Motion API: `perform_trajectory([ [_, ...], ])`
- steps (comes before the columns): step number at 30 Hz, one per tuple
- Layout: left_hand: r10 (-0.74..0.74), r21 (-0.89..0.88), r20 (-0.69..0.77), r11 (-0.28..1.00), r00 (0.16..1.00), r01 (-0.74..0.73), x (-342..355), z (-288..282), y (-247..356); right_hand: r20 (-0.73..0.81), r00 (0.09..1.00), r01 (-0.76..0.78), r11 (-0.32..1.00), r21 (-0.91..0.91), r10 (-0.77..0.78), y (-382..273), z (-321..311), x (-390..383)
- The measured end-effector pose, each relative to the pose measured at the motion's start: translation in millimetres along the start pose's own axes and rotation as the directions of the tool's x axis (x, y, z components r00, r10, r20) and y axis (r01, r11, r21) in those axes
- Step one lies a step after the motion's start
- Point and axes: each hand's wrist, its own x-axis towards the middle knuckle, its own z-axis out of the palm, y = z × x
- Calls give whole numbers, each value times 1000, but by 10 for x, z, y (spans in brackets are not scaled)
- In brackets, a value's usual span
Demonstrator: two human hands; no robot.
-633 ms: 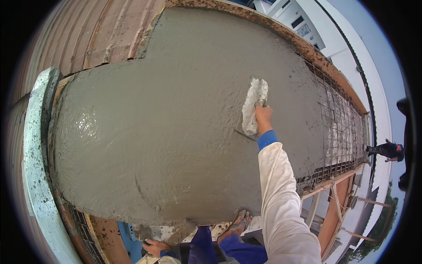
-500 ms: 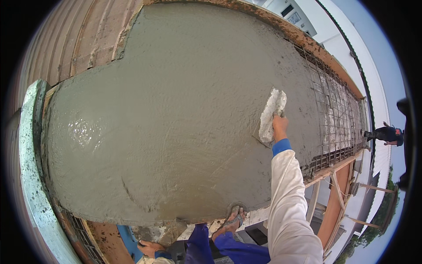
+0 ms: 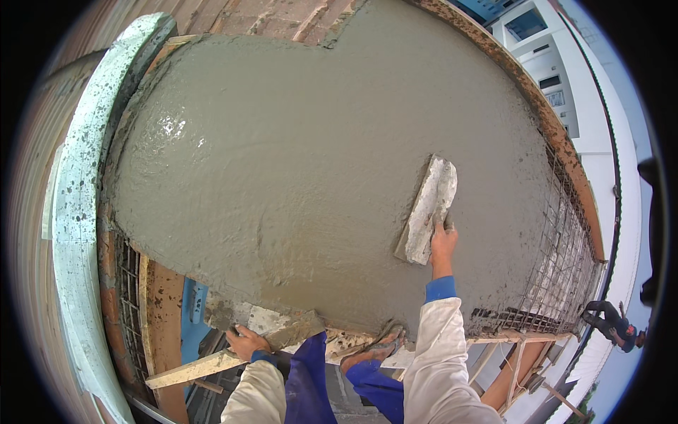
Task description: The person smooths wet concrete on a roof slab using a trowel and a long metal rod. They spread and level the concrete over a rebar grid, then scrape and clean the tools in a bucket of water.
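Observation:
Wet grey concrete (image 3: 296,162) spreads over a broad slab in front of me. My right hand (image 3: 443,247) is closed round the handle of a long, cement-caked float (image 3: 424,212). The float lies tilted on the concrete surface, right of the middle. At the slab's near edge my left hand (image 3: 248,344) curls its fingers against a cement-smeared board (image 3: 265,319), beside a pale wooden strut (image 3: 194,369). Part of the grip is hidden. My bare, concrete-coated foot (image 3: 378,350) rests at the near edge between the hands.
Rebar mesh (image 3: 565,254) shows beyond the concrete at right. A speckled pale-green beam (image 3: 78,205) borders the left side, with a corrugated roof (image 3: 265,18) behind. A wooden form board (image 3: 537,92) edges the far side. Another person (image 3: 611,324) stands at far right.
My view has turned, shifting the slab within the picture. The float, still in my right hand, sits a little lower and closer to me. My left hand and forearm show more fully.

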Motion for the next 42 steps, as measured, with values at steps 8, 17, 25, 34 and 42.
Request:
perform_trajectory([
  [8, 15, -195, -3, 981, 1000, -15, -33, -220, 130, 487, 849, 332, 923, -193, -204, -965, 3429, -1174],
  [17, 2, -198, 52, 980, 999, 8, -4, -201, 54, 912, 400, 530, 835, -146, -95, -1022, 5203, -3338],
  [25, -8, -172, 52, 985, 999, 17, -25, -145, 45, 655, 745, 390, 880, -269, -130, -595, 3812, -3103],
  [34, 5, -79, -3, 997, 1000, -5, -33, -81, 73, 2, 992, 109, 869, -483, -124, 107, 547, -1851],
  [42, 29, -84, -33, 996, 999, -32, -39, -12, 8, -606, 795, -250, 927, -278, 32, 698, -1586, -871],
])
